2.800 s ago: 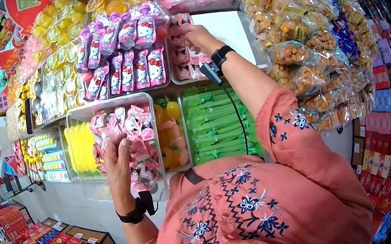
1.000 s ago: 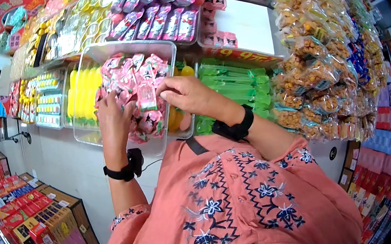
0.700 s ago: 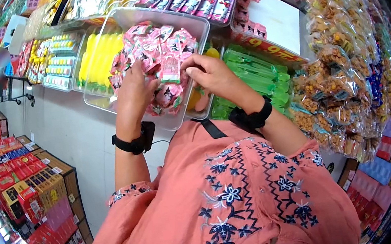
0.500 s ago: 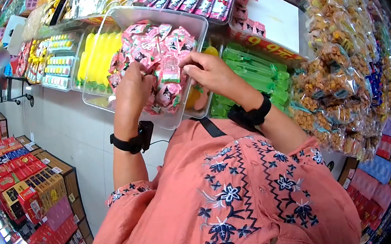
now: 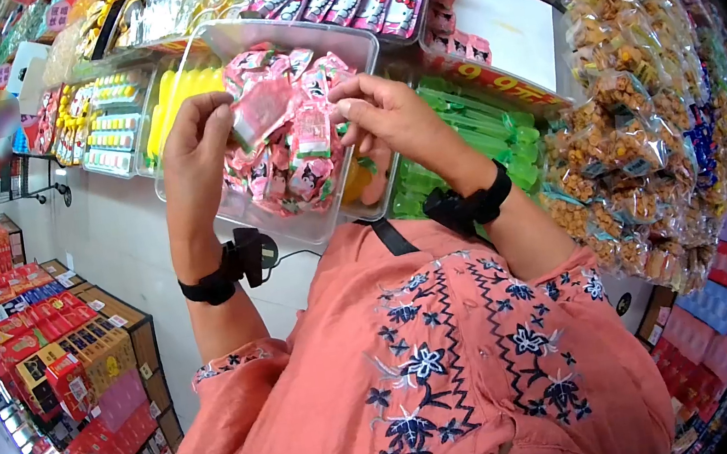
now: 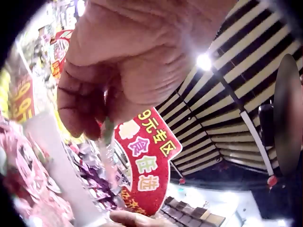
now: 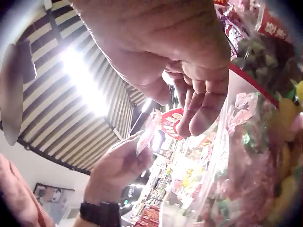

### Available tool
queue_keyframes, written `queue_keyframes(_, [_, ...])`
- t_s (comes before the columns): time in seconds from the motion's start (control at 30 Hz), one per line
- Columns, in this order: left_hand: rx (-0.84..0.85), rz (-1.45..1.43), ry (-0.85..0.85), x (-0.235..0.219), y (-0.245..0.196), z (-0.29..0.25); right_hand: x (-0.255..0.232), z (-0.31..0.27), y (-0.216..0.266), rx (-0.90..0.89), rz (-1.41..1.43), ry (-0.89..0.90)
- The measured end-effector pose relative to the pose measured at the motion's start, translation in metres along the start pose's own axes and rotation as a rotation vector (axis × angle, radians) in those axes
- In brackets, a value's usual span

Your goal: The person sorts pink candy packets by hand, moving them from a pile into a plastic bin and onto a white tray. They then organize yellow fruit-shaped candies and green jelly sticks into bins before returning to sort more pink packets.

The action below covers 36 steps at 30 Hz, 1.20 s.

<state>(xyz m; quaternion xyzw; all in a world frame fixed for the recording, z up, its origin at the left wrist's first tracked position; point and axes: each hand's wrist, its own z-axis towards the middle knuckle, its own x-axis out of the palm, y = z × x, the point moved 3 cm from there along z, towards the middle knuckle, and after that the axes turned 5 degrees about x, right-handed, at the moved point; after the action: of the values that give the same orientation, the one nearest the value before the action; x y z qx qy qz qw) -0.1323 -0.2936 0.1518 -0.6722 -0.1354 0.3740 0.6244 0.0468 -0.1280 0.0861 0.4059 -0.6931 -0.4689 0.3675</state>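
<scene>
In the head view my left hand [image 5: 193, 153] pinches the corner of a pink candy packet [image 5: 263, 109] between thumb and fingers, raised over a clear plastic bin. The right wrist view also shows the packet in that hand. The bin [image 5: 362, 52] holds many loose pink packets [image 5: 306, 179] with a dark cartoon face printed on them. My right hand [image 5: 395, 122] hovers over the bin's right side. Its fingers are loosely bent, and the right wrist view shows nothing between thumb and fingers [image 7: 203, 111].
Yellow items [image 5: 184, 89] lie left of the pink packets. Green pouches [image 5: 462, 134] are to the right, purple cartoon pouches [image 5: 369, 5] behind. A white board [image 5: 511, 34] lies over a bin at the back right. Bagged brown snacks [image 5: 618, 121] hang at the right. Boxes [image 5: 76, 360] line the left floor.
My right hand came down from the back bin to the pink packets. In the last half second my left hand lifted a packet and moved left; the right hand stayed nearly still.
</scene>
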Motion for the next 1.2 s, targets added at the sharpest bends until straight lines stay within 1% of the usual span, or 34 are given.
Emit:
queue_keyframes(0.07, [-0.009, -0.157, -0.009, 0.011, -0.001, 0.003, 0.000, -0.003, 0.011, 0.023, 0.088, 0.028])
queue_keyframes(0.13, [-0.030, -0.356, -0.028, 0.033, 0.006, 0.004, -0.001, -0.006, 0.018, 0.044, 0.172, 0.054])
queue_keyframes(0.17, [-0.071, -0.442, -0.009, 0.044, 0.004, 0.004, 0.000, -0.007, 0.020, -0.003, 0.211, 0.017])
queue_keyframes(0.2, [-0.071, -0.460, -0.034, 0.056, 0.000, 0.003, -0.002, -0.007, 0.020, -0.029, 0.235, 0.010])
queue_keyframes(0.27, [-0.066, -0.430, 0.024, 0.070, -0.001, 0.003, -0.009, -0.006, 0.019, -0.084, 0.282, -0.002])
queue_keyframes(0.33, [-0.066, -0.406, 0.071, 0.081, 0.001, 0.005, -0.019, -0.008, 0.017, -0.094, 0.305, -0.061])
queue_keyframes(0.43, [-0.092, -0.369, 0.138, 0.097, -0.011, 0.009, -0.031, -0.011, 0.013, -0.111, 0.341, -0.125])
queue_keyframes(0.53, [-0.147, -0.308, 0.358, 0.108, -0.008, 0.012, -0.040, -0.016, 0.015, -0.111, 0.330, -0.155])
queue_keyframes(0.57, [-0.136, -0.316, 0.385, 0.112, -0.012, 0.012, -0.042, -0.018, 0.015, -0.123, 0.330, -0.189])
queue_keyframes(0.63, [-0.138, -0.333, 0.396, 0.118, -0.013, 0.013, -0.048, -0.020, 0.016, -0.148, 0.328, -0.259])
queue_keyframes(0.8, [-0.194, -0.396, 0.396, 0.128, -0.011, 0.020, -0.058, -0.024, 0.013, -0.169, 0.387, -0.268])
queue_keyframes(0.83, [-0.176, -0.388, 0.359, 0.129, -0.012, 0.021, -0.059, -0.024, 0.011, -0.168, 0.398, -0.272])
queue_keyframes(0.9, [-0.136, -0.373, 0.282, 0.131, -0.016, 0.024, -0.065, -0.024, 0.005, -0.146, 0.377, -0.368])
queue_keyframes(0.93, [0.044, -0.160, 0.197, 0.129, -0.019, 0.026, -0.067, -0.025, 0.004, -0.134, 0.366, -0.415])
queue_keyframes(1.0, [0.396, 0.266, 0.017, 0.129, -0.024, 0.026, -0.062, -0.024, 0.013, -0.152, 0.450, -0.342])
queue_keyframes(1.03, [0.531, 0.394, -0.025, 0.132, -0.029, 0.025, -0.058, -0.023, 0.017, -0.159, 0.493, -0.307])
queue_keyframes(1.13, [0.746, 0.433, 0.080, 0.146, -0.039, 0.017, -0.056, -0.020, 0.019, -0.210, 0.567, -0.211])
queue_keyframes(1.17, [0.791, 0.469, 0.125, 0.151, -0.043, 0.014, -0.061, -0.018, 0.015, -0.215, 0.553, -0.251])
queue_keyframes(1.2, [0.805, 0.439, 0.167, 0.152, -0.044, 0.012, -0.068, -0.013, 0.004, -0.195, 0.508, -0.243])
